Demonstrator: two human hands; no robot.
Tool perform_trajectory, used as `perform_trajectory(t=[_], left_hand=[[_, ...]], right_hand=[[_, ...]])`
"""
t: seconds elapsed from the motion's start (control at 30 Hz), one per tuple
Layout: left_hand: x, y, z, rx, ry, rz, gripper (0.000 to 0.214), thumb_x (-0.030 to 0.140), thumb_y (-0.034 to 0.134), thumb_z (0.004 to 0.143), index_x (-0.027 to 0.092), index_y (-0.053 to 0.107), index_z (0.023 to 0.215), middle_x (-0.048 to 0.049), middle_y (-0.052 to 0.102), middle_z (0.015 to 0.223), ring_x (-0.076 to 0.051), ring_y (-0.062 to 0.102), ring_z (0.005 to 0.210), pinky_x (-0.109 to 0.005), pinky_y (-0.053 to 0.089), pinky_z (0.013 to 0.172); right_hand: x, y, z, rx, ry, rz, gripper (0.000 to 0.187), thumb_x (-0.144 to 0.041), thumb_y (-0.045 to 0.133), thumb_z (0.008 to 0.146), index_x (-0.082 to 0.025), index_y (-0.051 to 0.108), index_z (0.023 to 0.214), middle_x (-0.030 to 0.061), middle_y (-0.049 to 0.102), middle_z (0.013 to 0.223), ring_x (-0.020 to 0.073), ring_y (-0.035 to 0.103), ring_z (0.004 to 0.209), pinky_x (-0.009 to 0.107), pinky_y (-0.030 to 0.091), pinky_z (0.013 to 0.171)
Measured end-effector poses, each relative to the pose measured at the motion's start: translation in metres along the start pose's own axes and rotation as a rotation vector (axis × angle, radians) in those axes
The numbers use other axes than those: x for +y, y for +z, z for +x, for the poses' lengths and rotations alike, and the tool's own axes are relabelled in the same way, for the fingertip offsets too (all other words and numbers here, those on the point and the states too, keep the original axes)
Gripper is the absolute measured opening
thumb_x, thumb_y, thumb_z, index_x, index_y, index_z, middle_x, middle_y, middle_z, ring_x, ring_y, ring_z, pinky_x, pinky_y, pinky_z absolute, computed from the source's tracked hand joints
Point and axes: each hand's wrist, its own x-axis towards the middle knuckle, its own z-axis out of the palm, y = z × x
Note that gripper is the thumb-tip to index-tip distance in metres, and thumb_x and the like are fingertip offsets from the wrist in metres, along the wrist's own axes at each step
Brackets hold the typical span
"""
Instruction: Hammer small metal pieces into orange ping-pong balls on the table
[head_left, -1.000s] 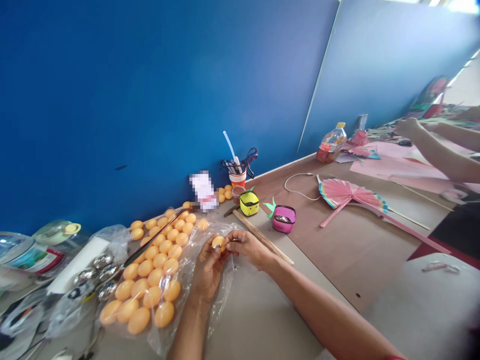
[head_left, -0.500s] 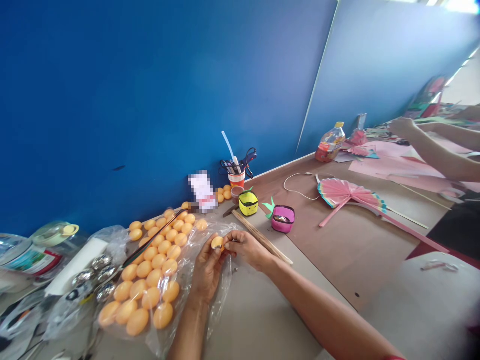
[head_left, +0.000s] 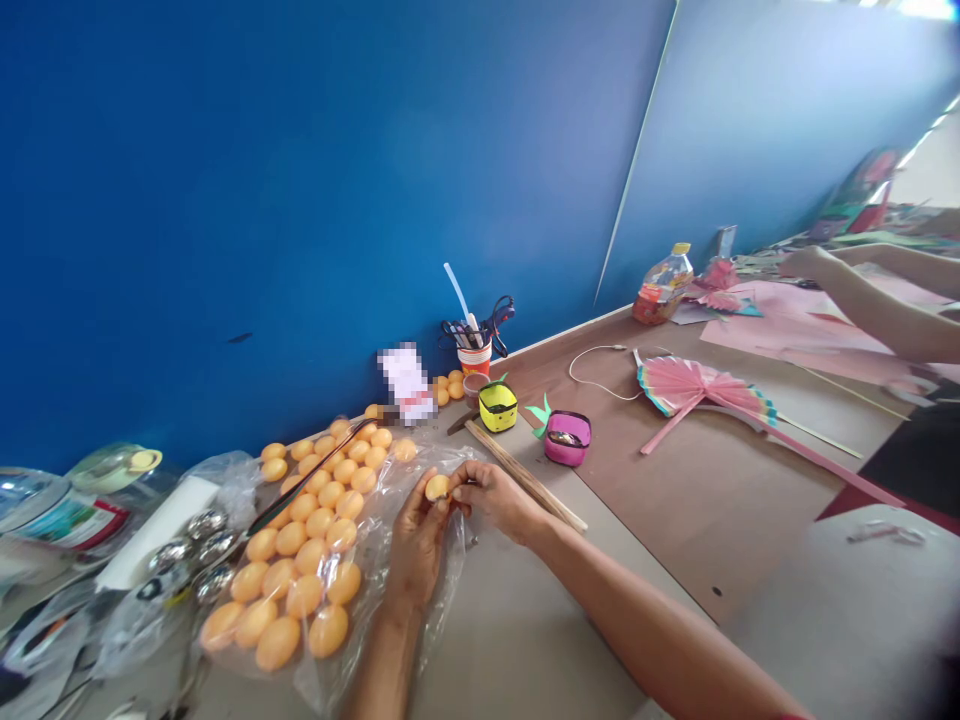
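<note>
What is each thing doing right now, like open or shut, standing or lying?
orange ball, held in the air.
left hand, gripping the orange ball.
right hand, pinching the orange ball's side.
plastic bag, open, lying flat.
yellow box, open.
pink box, open.
paper fan, spread, lying flat.
bottle, upright, capped.
cup, upright, full.

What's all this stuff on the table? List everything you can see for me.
Loose balls: dozens, orange, on clear plastic bag, left.
Held ball: one, orange, between the hands.
Metal spheres: several, silver, left of the balls.
Yellow box: one, centre.
Pink box: one, beside it.
Paper cup: one, holding scissors, by blue wall.
Paper fan: one, pink, right.
Bottle: one, clear, far right.
Another person's arm: one, far right.
Left hand: holding the ball.
Right hand: fingertips touching it.
</note>
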Motion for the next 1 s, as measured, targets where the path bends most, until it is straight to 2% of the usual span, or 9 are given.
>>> perform_trajectory(t=[0.3,0.5,0.57,0.67,0.73,0.8,0.9,1.0], left_hand=[[-0.002,0.0,0.0,0.013,0.007,-0.009,0.062,0.034,0.083,0.069,0.024,0.063,0.128,-0.0056,0.072,0.112,-0.02,0.067,0.097,-0.034,0.051,0.091],[-0.002,0.0,0.0,0.003,-0.005,-0.061,0.055,0.03,0.085,0.069,0.024,0.067,0.12,-0.0043,0.073,0.11,-0.018,0.067,0.094,-0.031,0.052,0.087],[-0.001,0.0,0.0,-0.012,-0.011,-0.087,0.053,0.029,0.086,0.068,0.024,0.068,0.118,-0.004,0.073,0.107,-0.018,0.068,0.091,-0.031,0.053,0.085],[0.001,0.001,0.001,-0.019,-0.008,-0.139,0.049,0.029,0.086,0.067,0.023,0.07,0.113,-0.0034,0.074,0.101,-0.017,0.068,0.089,-0.031,0.053,0.087],[0.003,0.001,0.002,-0.012,-0.012,-0.168,0.045,0.029,0.086,0.067,0.022,0.071,0.109,-0.0035,0.075,0.099,-0.017,0.069,0.089,-0.031,0.053,0.088],[0.005,-0.001,0.004,-0.011,-0.024,-0.192,0.045,0.029,0.086,0.066,0.022,0.072,0.108,-0.0041,0.075,0.099,-0.017,0.07,0.087,-0.032,0.053,0.088],[0.007,-0.002,0.005,-0.014,-0.028,-0.223,0.045,0.029,0.085,0.067,0.022,0.071,0.109,-0.0049,0.075,0.101,-0.02,0.071,0.088,-0.037,0.053,0.09],[0.008,-0.001,0.005,0.007,-0.021,-0.254,0.043,0.028,0.086,0.065,0.021,0.072,0.106,-0.0048,0.074,0.099,-0.021,0.071,0.09,-0.039,0.054,0.091]], right_hand=[[0.007,0.0,0.004,-0.014,-0.037,-0.034,0.006,-0.021,0.063,0.07,-0.019,0.058,0.072,-0.0054,0.055,0.054,0.0107,0.047,0.052,0.025,0.036,0.056],[0.013,0.0,0.006,0.03,-0.05,0.045,0.03,-0.032,0.075,0.066,-0.021,0.049,0.077,-0.0071,0.055,0.06,0.0097,0.048,0.051,0.024,0.037,0.052],[0.01,-0.003,0.007,0.006,-0.041,0.043,0.032,-0.034,0.076,0.066,-0.021,0.049,0.077,-0.0062,0.057,0.062,0.0097,0.048,0.052,0.023,0.037,0.052],[-0.002,-0.013,0.006,-0.092,-0.013,-0.025,0.023,-0.03,0.073,0.069,-0.019,0.054,0.077,-0.0053,0.057,0.063,0.0089,0.046,0.053,0.023,0.036,0.054],[-0.012,-0.022,0.003,-0.196,0.026,-0.164,0.011,-0.022,0.068,0.07,-0.018,0.058,0.075,-0.0064,0.054,0.061,0.0087,0.044,0.053,0.023,0.034,0.053],[-0.02,-0.028,0.0,-0.299,0.042,-0.427,0.006,-0.014,0.066,0.07,-0.018,0.062,0.073,-0.0059,0.056,0.062,0.0089,0.046,0.055,0.022,0.035,0.055],[-0.024,-0.029,-0.006,-0.401,0.086,-0.812,0.012,-0.008,0.068,0.068,-0.018,0.068,0.074,-0.0042,0.062,0.069,0.0105,0.052,0.062,0.022,0.036,0.057],[-0.021,-0.022,-0.01,-0.489,0.118,-1.077,0.016,-0.01,0.07,0.069,-0.019,0.072,0.082,-0.0013,0.068,0.077,0.0134,0.056,0.067,0.023,0.035,0.056]])
